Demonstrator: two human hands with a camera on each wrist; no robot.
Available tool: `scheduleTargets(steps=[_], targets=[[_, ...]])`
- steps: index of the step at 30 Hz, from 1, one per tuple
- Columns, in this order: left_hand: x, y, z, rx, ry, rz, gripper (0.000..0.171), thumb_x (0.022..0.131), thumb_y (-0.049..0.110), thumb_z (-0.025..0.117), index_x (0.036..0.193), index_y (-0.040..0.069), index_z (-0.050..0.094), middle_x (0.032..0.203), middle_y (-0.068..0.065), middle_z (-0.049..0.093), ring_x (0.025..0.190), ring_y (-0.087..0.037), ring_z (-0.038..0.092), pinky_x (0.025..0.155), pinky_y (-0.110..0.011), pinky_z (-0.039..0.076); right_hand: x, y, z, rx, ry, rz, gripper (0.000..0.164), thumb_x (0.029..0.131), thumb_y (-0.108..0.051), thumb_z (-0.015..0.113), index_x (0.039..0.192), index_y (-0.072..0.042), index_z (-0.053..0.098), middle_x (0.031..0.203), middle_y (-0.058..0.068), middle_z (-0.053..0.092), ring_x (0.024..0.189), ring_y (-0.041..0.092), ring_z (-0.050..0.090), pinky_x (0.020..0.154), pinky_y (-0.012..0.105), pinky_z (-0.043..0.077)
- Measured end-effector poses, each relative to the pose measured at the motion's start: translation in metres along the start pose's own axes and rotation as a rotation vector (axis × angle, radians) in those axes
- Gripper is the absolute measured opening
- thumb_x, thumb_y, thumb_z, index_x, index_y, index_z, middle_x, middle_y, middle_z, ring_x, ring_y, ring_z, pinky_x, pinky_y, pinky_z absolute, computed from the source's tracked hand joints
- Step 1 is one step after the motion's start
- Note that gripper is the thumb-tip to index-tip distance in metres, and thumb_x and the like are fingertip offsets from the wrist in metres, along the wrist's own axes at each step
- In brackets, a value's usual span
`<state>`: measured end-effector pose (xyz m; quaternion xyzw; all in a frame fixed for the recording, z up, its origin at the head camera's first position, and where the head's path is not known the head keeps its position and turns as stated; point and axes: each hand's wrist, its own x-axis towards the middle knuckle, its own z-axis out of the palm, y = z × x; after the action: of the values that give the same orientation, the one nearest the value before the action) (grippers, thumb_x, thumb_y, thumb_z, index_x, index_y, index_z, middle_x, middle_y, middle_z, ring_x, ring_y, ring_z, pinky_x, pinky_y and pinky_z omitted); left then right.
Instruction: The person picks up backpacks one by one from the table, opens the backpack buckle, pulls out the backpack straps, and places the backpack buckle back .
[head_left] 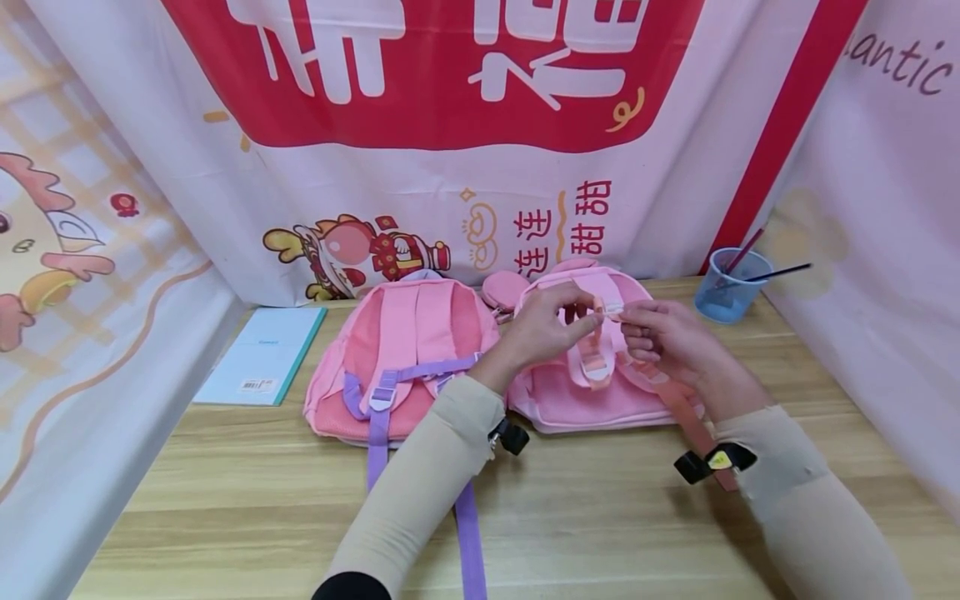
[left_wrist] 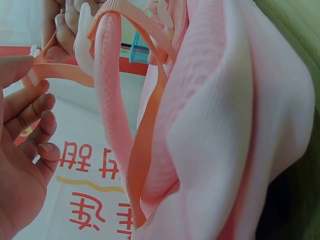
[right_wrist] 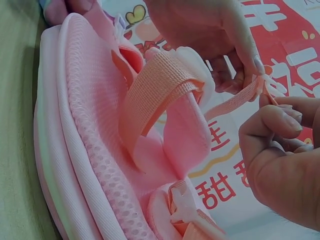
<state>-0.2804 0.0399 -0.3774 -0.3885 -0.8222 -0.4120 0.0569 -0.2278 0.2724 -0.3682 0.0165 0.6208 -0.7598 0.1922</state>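
A pink backpack [head_left: 558, 400] with orange webbing lies on the table, its shoulder straps facing up. Above it, my left hand [head_left: 551, 325] pinches an orange strap [left_wrist: 65, 71] between thumb and forefinger, close to a small white buckle [head_left: 612, 308]. On the other side of that buckle, my right hand [head_left: 671, 337] pinches the strap's orange webbing, with the other fingers curled in. From the fingers the strap runs back to a white adjuster [right_wrist: 197, 70] on the padded pink shoulder strap [right_wrist: 187, 130]. In the right wrist view the fingertips of both hands nearly meet.
To the left lies a second pink backpack [head_left: 408, 325] with purple straps [head_left: 470, 542] trailing toward the front. A light-blue notebook [head_left: 262, 354] is at the far left. At the back right stands a blue cup [head_left: 727, 292] with pens. Printed cloth [head_left: 420, 183] hangs behind the table.
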Motion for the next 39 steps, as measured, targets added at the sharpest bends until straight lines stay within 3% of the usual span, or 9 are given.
scheduleTargets(steps=[6,14,20,25,28,31,35,39], targets=[[0.001,0.000,0.000,0.009,-0.036,-0.005,0.021,0.101,0.026,0.075,0.116,0.012,0.078,0.101,-0.002,0.073,0.095,-0.016,0.065,0.091,-0.044,0.058,0.003,0.001,-0.002,0.015,-0.035,-0.001,0.023,0.116,-0.028,0.048,0.109,-0.011,0.062,0.081,-0.002,0.050,0.061,0.010,0.044,0.056,0.019,0.039],[0.001,0.004,-0.001,0.092,-0.055,0.008,0.019,0.102,0.029,0.074,0.112,0.014,0.078,0.099,0.000,0.071,0.093,-0.016,0.064,0.083,-0.023,0.050,0.001,0.001,-0.003,0.012,-0.028,0.005,0.025,0.116,-0.030,0.048,0.109,-0.010,0.062,0.082,-0.001,0.051,0.062,0.011,0.045,0.058,0.020,0.039],[0.002,0.006,-0.002,0.112,-0.063,0.021,0.018,0.102,0.028,0.074,0.112,0.014,0.077,0.098,0.000,0.070,0.091,-0.014,0.062,0.082,-0.023,0.050,-0.001,-0.002,-0.001,-0.079,0.036,-0.003,0.024,0.113,-0.036,0.057,0.110,-0.015,0.069,0.080,-0.003,0.052,0.063,0.010,0.045,0.059,0.020,0.040],[0.002,0.002,0.000,-0.031,-0.099,-0.008,0.022,0.104,0.025,0.074,0.121,0.011,0.075,0.104,-0.003,0.070,0.094,-0.013,0.060,0.086,-0.030,0.054,-0.004,-0.005,0.001,-0.117,0.073,-0.043,0.021,0.112,-0.027,0.061,0.100,-0.018,0.075,0.076,-0.004,0.052,0.060,0.009,0.044,0.056,0.019,0.039],[0.001,-0.002,0.002,-0.143,-0.131,-0.055,0.026,0.105,0.020,0.073,0.128,0.009,0.072,0.110,-0.006,0.070,0.100,-0.013,0.061,0.090,-0.027,0.053,-0.005,-0.006,0.002,-0.109,0.072,-0.048,0.024,0.112,-0.024,0.059,0.098,-0.018,0.076,0.075,-0.004,0.053,0.058,0.009,0.044,0.055,0.019,0.039],[0.001,-0.005,0.004,-0.196,-0.147,-0.090,0.027,0.107,0.015,0.067,0.133,0.007,0.070,0.119,-0.008,0.071,0.108,-0.015,0.064,0.094,-0.023,0.052,-0.006,-0.006,0.003,-0.107,0.075,-0.040,0.025,0.113,-0.023,0.058,0.098,-0.018,0.077,0.074,-0.004,0.052,0.057,0.009,0.044,0.054,0.019,0.039],[0.004,-0.005,0.008,-0.237,-0.124,-0.127,0.023,0.110,0.010,0.060,0.129,0.004,0.071,0.122,-0.012,0.074,0.111,-0.019,0.067,0.094,-0.020,0.051,-0.007,-0.007,0.004,-0.114,0.079,-0.033,0.024,0.113,-0.024,0.057,0.100,-0.018,0.077,0.074,-0.004,0.052,0.057,0.009,0.044,0.054,0.019,0.039],[0.009,-0.005,0.013,-0.271,-0.087,-0.149,0.018,0.109,0.007,0.061,0.121,0.000,0.072,0.116,-0.016,0.075,0.102,-0.015,0.066,0.086,-0.017,0.050,-0.007,-0.008,0.006,-0.112,0.072,-0.030,0.024,0.114,-0.024,0.055,0.102,-0.017,0.075,0.075,-0.004,0.051,0.057,0.009,0.043,0.054,0.019,0.038]])
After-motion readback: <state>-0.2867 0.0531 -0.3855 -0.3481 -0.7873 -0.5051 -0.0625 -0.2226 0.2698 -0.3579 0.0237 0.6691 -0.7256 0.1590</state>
